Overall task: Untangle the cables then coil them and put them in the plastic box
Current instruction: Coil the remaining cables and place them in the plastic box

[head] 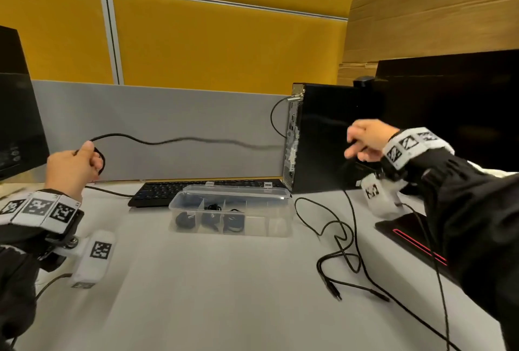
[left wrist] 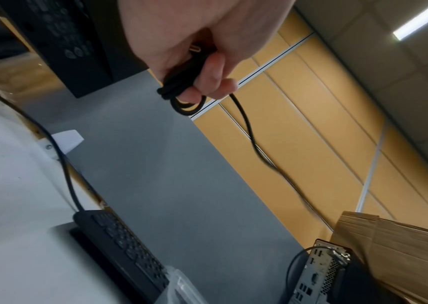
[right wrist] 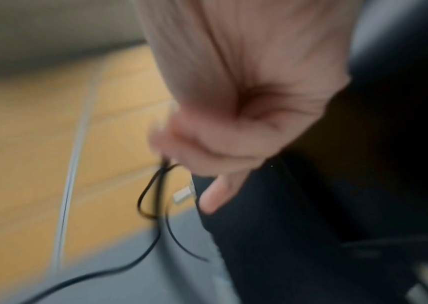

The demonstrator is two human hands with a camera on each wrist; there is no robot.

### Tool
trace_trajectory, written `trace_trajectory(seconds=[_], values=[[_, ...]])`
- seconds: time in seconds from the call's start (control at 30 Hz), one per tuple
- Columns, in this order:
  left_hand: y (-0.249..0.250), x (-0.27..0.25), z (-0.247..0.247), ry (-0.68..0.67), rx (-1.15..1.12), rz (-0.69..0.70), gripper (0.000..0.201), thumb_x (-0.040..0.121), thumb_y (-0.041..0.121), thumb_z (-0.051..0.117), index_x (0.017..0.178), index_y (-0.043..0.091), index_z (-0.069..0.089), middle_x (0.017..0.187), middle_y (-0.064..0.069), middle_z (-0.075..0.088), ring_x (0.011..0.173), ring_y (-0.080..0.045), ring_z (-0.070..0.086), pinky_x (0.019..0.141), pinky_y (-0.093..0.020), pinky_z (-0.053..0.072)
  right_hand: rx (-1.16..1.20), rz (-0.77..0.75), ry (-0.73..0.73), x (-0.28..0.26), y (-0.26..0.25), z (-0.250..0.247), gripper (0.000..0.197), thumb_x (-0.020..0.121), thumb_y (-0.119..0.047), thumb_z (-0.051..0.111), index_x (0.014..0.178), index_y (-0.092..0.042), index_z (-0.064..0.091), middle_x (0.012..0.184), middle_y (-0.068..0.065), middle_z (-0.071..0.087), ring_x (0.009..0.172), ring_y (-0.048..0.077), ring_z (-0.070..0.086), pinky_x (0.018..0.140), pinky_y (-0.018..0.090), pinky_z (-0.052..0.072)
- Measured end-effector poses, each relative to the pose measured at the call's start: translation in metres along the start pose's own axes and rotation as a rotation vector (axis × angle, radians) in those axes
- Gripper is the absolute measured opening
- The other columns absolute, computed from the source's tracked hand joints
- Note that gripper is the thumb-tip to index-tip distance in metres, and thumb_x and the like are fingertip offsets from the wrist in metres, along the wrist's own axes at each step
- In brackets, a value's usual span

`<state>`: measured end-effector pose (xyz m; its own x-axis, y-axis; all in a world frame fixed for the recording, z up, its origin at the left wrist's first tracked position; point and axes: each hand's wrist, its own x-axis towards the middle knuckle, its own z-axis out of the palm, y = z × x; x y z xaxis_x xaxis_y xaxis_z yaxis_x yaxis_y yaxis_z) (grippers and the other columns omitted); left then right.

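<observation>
You are sitting at an office workstation: a white table (head: pixel 224 280) carries a black keyboard (head: pixel 157 192), a desktop computer tower (head: pixel 323 137) and monitors (head: pixel 455 103), fenced by a grey desk divider (head: pixel 168 114) and yellow fabric partition panels (head: pixel 224 36).

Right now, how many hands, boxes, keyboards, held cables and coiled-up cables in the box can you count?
Hands: 2 (left hand, right hand)
Plastic box: 1
Keyboard: 1
Held cable: 1
Coiled cables in the box: 3 ()
Total: 8
</observation>
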<state>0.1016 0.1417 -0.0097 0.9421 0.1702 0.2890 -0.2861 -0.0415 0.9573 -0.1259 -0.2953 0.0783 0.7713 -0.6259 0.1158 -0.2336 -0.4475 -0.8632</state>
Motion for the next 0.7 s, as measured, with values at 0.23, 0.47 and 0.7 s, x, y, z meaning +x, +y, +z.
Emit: trace_trajectory(seconds=[0.23, 0.47, 0.7], values=[[0.002, -0.019, 0.010, 0.014, -0.001, -0.033, 0.037, 0.099, 0.025, 0.043, 0.065, 0.010, 0.047, 0.038, 0.004, 0.052, 0.030, -0.003, 0.045, 0.045, -0.016, 0.039, 0.759, -0.341, 0.316, 0.002, -0.056, -0.014, 0.019, 0.101, -0.024, 0.035, 0.089, -0.019, 0.049, 0.094, 0.013, 0.068, 0.072, 0.034, 0.071, 0.061, 0.038, 0.058], [-0.003, -0.024, 0.014, -0.025, 0.012, -0.066, 0.040, 0.099, 0.028, 0.043, 0.064, 0.009, 0.051, 0.032, 0.011, 0.049, 0.046, -0.013, 0.046, 0.059, -0.025, 0.040, 0.512, -0.640, 0.222, 0.012, -0.083, -0.009, 0.020, 0.101, -0.034, 0.035, 0.089, -0.028, 0.050, 0.103, 0.004, 0.070, 0.104, 0.020, 0.064, 0.066, 0.027, 0.052], [0.010, -0.043, 0.021, -0.149, 0.038, -0.026, 0.037, 0.099, 0.028, 0.042, 0.070, 0.009, 0.054, 0.063, -0.007, 0.050, 0.049, -0.015, 0.044, 0.055, -0.022, 0.038, -0.201, -0.110, 0.068, 0.019, -0.042, 0.003, 0.027, 0.099, -0.032, 0.040, 0.118, -0.015, 0.049, 0.126, 0.013, 0.053, 0.099, 0.029, 0.059, 0.085, 0.046, 0.048]])
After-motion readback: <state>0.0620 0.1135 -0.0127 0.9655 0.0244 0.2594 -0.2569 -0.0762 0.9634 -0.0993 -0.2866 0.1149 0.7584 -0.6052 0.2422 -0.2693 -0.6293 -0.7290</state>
